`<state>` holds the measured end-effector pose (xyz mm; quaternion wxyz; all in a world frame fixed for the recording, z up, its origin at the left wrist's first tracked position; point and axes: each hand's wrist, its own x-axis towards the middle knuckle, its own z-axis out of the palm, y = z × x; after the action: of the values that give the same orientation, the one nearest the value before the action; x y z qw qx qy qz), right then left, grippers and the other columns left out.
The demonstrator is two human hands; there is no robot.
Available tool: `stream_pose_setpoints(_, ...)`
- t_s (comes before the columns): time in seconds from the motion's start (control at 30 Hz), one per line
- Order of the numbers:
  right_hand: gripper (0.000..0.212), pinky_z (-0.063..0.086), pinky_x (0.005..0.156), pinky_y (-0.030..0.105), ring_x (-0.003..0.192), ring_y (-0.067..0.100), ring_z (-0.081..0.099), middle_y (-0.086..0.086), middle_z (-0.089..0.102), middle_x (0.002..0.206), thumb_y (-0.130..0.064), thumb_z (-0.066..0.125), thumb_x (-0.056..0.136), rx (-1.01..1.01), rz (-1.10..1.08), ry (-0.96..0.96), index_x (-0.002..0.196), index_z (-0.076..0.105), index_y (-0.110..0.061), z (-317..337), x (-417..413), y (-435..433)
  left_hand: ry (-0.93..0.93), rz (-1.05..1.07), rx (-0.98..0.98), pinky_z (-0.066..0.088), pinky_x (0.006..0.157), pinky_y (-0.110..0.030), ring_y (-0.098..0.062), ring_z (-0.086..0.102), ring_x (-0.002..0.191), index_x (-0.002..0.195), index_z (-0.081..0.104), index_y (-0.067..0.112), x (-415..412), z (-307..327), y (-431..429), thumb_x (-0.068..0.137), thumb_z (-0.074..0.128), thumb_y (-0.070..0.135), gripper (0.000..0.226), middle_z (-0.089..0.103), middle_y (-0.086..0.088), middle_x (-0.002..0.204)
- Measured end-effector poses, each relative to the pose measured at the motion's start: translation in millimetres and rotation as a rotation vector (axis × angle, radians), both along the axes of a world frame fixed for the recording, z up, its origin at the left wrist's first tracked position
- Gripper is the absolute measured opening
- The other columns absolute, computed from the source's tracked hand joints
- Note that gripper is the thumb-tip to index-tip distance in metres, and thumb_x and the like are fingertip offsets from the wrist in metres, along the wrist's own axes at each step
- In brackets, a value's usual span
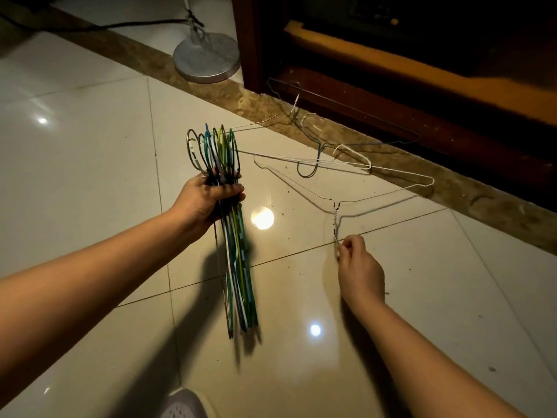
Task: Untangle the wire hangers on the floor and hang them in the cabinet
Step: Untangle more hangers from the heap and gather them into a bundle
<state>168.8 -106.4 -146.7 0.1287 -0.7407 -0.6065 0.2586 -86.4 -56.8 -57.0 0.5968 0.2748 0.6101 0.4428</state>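
Cabinet (391, 95) sits upper right of frame, dark wood, door side open toward me; inside I only make out an orange-yellow edged shelf (422, 70), contents too dark to tell. No hangers visibly hung in it from here.

My left hand (211, 197), centre-left of frame, is closed tight around a bundle of hangers (238, 251), green, blue, yellow and white wire, gripped at the necks. Hooks fan upward above the fist, the bodies hang down toward the lower centre of the frame.

My right hand (358, 263), right of centre, pinches the hook end of a white hanger (336, 212) between fingertips. Its twisted neck rises from the fingers and its triangle spreads up toward the middle right, over the tile floor (90, 146).

Above that, near the brown marble strip (211, 89) at the cabinet foot, more loose hangers (313, 164) lie tangled: a white one, a dark blue-green one, thin bare wires. One long wire runs from this tangle to the hooks of the bundle; I cannot tell if it is caught there.

A round metal stand base (206, 57) sits top centre, with a black cable (90, 27) running left.
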Motion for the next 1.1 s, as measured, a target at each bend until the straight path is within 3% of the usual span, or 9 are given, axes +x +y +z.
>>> stream_pose_setpoints(0.1,0.018,0.032,0.058,0.022,0.076,0.013,0.051,-0.006,0.055,0.086,-0.027,0.052,0.095,0.193,-0.157,0.217,0.102,0.052,-0.011,22,15,1,0.009,-0.002,0.003,0.053,0.066,-0.023,-0.013,0.065,0.077,0.101,0.060,0.013,12,4,0,0.084,0.059,0.000,0.021,0.063,-0.003,0.091)
stream_pose_setpoints(0.23,0.013,0.034,0.056,0.005,0.064,0.008,0.050,-0.006,0.055,0.071,-0.022,0.063,0.088,0.437,-0.372,0.382,0.089,0.052,-0.014,49,38,18,-0.010,0.000,0.022,0.055,0.064,-0.021,-0.015,0.064,0.080,0.100,0.058,0.012,27,13,-1,0.085,0.056,0.000,0.019,0.062,-0.005,0.091)
stream_pose_setpoints(0.37,0.016,0.055,0.075,0.035,0.077,0.016,0.066,-0.006,0.064,0.074,-0.018,0.058,0.090,0.506,-0.537,0.579,0.080,0.049,-0.027,75,56,39,-0.014,-0.028,0.013,0.056,0.064,-0.021,-0.017,0.064,0.082,0.109,0.056,0.009,38,19,-3,0.085,0.056,0.000,0.025,0.062,-0.006,0.094)
stream_pose_setpoints(0.4,0.020,0.056,0.077,0.037,0.080,0.016,0.068,-0.005,0.065,0.077,-0.016,0.056,0.091,0.508,-0.548,0.604,0.079,0.048,-0.029,82,60,41,-0.002,-0.049,0.008,0.056,0.065,-0.022,-0.017,0.064,0.083,0.112,0.056,0.009,41,20,-3,0.085,0.057,0.001,0.027,0.062,-0.005,0.094)
stream_pose_setpoints(0.63,0.004,0.055,0.076,0.040,0.077,0.013,0.064,-0.010,0.061,0.077,-0.017,0.047,0.095,0.625,-0.447,0.399,0.097,0.050,-0.018,124,82,42,0.005,-0.147,0.041,0.050,0.071,-0.027,-0.016,0.062,0.084,0.108,0.058,0.012,58,29,-8,0.085,0.058,0.004,0.025,0.062,-0.005,0.094)
stream_pose_setpoints(0.87,0.018,0.039,0.062,0.010,0.083,0.011,0.061,-0.002,0.064,0.088,-0.022,0.049,0.095,0.709,-0.181,0.192,0.109,0.056,-0.012,167,77,40,-0.003,-0.144,0.048,0.050,0.080,-0.032,-0.019,0.061,0.081,0.099,0.059,0.008,75,32,-10,0.085,0.057,-0.001,0.017,0.061,-0.009,0.092)
stream_pose_setpoints(1.1,0.022,0.042,0.044,0.025,0.054,0.015,0.054,-0.002,0.056,0.064,-0.016,0.052,0.094,0.764,0.092,-0.089,0.114,0.056,-0.012,183,32,21,0.002,-0.215,0.036,0.051,0.077,-0.033,-0.021,0.062,0.084,0.109,0.058,0.005,90,34,-15,0.085,0.057,-0.001,0.025,0.062,-0.012,0.097)
